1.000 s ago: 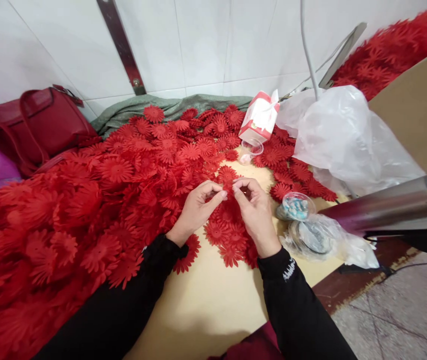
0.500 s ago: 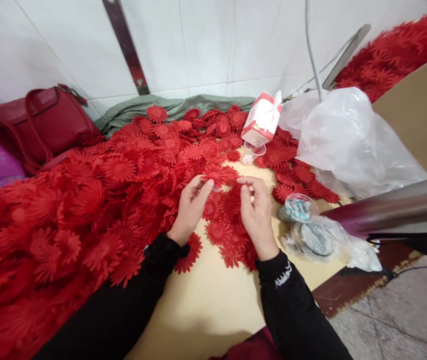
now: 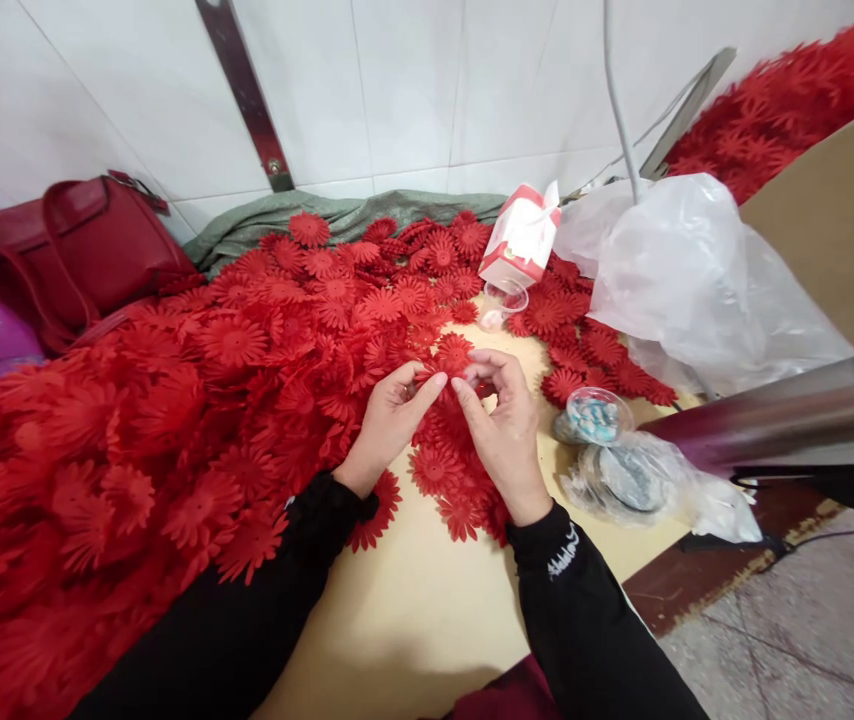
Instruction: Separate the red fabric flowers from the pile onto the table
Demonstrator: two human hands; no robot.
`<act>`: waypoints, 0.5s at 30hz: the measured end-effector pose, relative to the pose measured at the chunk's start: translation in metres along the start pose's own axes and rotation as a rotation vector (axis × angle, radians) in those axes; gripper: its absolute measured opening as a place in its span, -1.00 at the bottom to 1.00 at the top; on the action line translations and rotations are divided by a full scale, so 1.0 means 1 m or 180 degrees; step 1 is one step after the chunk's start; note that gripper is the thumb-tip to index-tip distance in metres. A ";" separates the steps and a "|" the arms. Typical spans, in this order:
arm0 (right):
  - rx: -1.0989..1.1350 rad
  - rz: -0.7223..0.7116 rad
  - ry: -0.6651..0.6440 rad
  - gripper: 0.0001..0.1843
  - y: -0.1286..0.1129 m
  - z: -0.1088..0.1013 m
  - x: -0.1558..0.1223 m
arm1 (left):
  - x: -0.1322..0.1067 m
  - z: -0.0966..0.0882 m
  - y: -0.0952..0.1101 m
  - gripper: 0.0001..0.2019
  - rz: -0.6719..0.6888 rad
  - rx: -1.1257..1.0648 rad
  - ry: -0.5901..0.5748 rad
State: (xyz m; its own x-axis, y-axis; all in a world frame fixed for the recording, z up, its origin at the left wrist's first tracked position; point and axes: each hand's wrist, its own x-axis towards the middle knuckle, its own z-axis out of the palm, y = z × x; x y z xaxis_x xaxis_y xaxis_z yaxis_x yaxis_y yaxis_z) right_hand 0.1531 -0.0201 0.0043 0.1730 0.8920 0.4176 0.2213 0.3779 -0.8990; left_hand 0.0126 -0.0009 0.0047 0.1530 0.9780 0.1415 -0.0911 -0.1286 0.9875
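Over the middle of the table my left hand [image 3: 391,415] pinches a red artificial flower [image 3: 453,352] between thumb and fingers. My right hand [image 3: 503,425] has closed in from the other side, its thumb tip close to the left thumb and its curled fingers at the same flower. Fingertips hide part of the bloom, and anything small between them cannot be made out. Below the hands lies a loose cluster of red flower layers [image 3: 438,468]. A big heap of the same flowers [image 3: 164,400] spreads to the left, past my left wrist.
A tissue box [image 3: 521,235] stands behind a clear plastic cup [image 3: 503,300]. At right are a tub of blue-and-white pieces [image 3: 596,415], a plastic-wrapped bundle [image 3: 626,480], a clear bag [image 3: 697,270] and a metallic cylinder [image 3: 794,420]. A red handbag [image 3: 89,245] sits far left.
My right hand has moved left and its thumb now meets the left thumb at the flower. The left hand has shifted slightly right and down. The view has moved a little.
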 end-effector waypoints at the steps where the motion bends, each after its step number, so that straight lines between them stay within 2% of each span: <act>1: -0.0120 -0.0117 0.0023 -0.71 -0.002 0.000 0.000 | 0.000 0.000 0.000 -0.66 -0.0007 -0.0015 -0.0005; 4: -0.0405 -0.0454 -0.0034 -0.78 -0.007 -0.001 -0.001 | 0.000 -0.003 -0.001 -0.59 0.0013 -0.0064 0.0060; 6: -0.0466 -0.0505 -0.0180 -0.85 -0.009 -0.001 0.000 | 0.001 -0.004 -0.002 -0.56 0.0033 -0.0091 0.0113; 10: -0.0297 -0.0298 -0.0334 -0.94 -0.003 -0.004 0.003 | 0.000 -0.005 -0.001 -0.52 0.0019 -0.0003 0.0121; 15: 0.0121 0.0065 -0.0255 -0.89 0.008 -0.006 0.006 | -0.002 -0.001 0.003 -0.59 0.0000 0.0038 -0.0275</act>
State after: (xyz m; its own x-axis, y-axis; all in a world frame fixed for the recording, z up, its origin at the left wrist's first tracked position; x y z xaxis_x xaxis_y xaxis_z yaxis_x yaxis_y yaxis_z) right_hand 0.1620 -0.0134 0.0007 0.0994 0.9161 0.3884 0.1818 0.3670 -0.9123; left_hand 0.0109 -0.0028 0.0069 0.2374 0.9603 0.1466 -0.0794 -0.1312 0.9882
